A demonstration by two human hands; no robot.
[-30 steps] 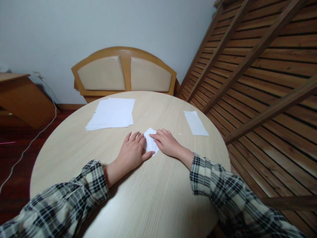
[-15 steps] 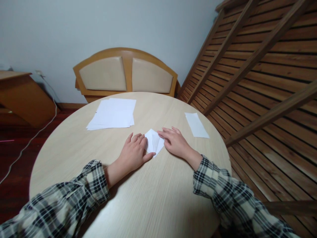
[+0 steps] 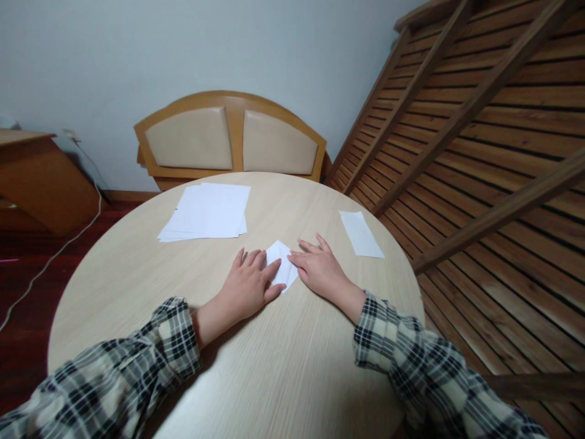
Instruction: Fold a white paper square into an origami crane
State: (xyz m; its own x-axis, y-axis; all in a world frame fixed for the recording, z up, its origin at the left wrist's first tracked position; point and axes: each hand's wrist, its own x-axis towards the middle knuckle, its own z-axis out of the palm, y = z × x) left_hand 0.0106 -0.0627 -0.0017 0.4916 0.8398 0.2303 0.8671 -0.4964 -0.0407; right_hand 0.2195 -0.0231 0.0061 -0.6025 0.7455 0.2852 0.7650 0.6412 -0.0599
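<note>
A small folded sheet of white paper (image 3: 280, 250), kite-like in outline with creases down its middle, lies flat on the table between my hands. My left hand (image 3: 249, 281) rests along its left side, fingers spread, with the index finger and thumb touching the paper. From the right, my right hand (image 3: 322, 268) presses its fingertips on the paper's right part, the other fingers stretched out. Neither hand grips the paper; both lie over its edges and hide parts of it.
On the round wooden table (image 3: 274, 378), a stack of white sheets (image 3: 210, 210) lies at the back left. A white paper strip (image 3: 362, 234) is at the right. Beyond the table stands a padded headboard (image 3: 233, 134); a slatted wooden frame (image 3: 493, 134) leans at the right.
My left index finger has moved right onto the middle of the folded paper. My right hand has shifted slightly left, its fingertips further in over the paper.
</note>
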